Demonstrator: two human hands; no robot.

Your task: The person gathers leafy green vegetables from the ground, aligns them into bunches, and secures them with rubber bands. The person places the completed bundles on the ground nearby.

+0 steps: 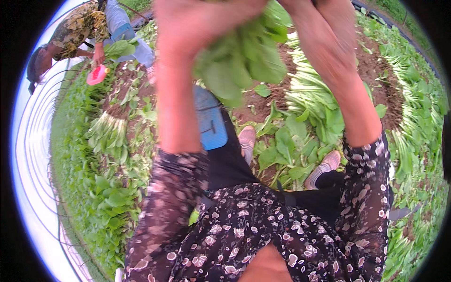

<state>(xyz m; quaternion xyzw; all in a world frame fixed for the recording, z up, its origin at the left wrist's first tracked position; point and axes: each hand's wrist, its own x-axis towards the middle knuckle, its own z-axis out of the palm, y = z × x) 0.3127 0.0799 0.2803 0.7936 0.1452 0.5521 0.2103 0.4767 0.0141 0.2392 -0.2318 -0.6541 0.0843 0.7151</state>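
Note:
My left hand (208,21) is raised at the top of the view, blurred, beside a bunch of leafy greens (243,60) whose leaves hang down. My right hand (317,21) is raised to the right of the bunch; its fingers are cut off by the top edge. Which hand holds the bunch cannot be told, as the stems and fingertips are out of the picture. Below my right wrist lies a row of pulled greens (310,88) with pale stems and roots. Loose leaves (285,144) cover the soil between my feet.
A co-worker (77,31) in a camouflage top bends at the upper left, holding greens near a pink container (97,74). Standing greens (105,197) grow along the left beside tunnel hoops. More pulled greens (408,91) lie at right. A blue pad (211,123) is strapped to my leg.

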